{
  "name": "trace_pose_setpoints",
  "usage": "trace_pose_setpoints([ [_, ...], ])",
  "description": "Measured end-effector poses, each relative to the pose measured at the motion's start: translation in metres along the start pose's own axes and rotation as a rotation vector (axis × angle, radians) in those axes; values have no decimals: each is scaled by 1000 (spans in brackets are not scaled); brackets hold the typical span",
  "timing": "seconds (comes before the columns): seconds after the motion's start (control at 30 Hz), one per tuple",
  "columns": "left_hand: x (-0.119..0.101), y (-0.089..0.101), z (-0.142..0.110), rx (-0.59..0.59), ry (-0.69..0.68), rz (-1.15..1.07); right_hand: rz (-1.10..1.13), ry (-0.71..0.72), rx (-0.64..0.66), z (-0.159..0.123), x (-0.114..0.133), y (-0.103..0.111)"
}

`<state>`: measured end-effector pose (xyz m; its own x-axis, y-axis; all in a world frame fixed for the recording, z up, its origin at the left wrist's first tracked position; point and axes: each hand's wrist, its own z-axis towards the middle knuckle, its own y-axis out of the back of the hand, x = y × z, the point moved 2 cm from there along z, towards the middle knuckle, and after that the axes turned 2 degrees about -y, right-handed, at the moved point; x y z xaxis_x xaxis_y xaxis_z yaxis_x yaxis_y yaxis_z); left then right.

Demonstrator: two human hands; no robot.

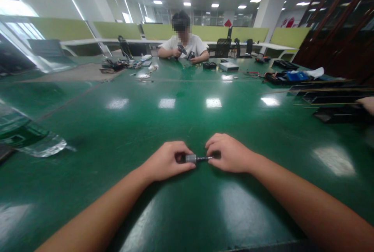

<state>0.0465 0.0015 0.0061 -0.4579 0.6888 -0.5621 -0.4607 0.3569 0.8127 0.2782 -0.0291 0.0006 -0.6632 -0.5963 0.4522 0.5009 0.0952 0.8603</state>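
Both my hands rest on the green table (187, 119), close to its near edge. My left hand (168, 161) is closed round the grey metal end of a small cylindrical tool (195, 159). My right hand (229, 153) pinches the dark thin shaft at the tool's other end. The tool lies level between the two hands, just above the tabletop. What the right fingertips hold beyond the shaft is hidden.
A clear plastic bag (26, 135) lies at the left edge. Dark trays and thin rods (330, 98) sit at the right. Across the table a person in a white shirt (184, 45) handles small tools, with boxes and parts (228, 66) scattered nearby.
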Motion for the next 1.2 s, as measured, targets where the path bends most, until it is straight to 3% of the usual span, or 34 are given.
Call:
trace_pose_setpoints([
  [1.0,1,2,0,-1,-23,-16,-80,0,103,-4,-12,17],
  [1.2,1,1,1,-16,-20,-12,15,36,33,-1,-7,7],
])
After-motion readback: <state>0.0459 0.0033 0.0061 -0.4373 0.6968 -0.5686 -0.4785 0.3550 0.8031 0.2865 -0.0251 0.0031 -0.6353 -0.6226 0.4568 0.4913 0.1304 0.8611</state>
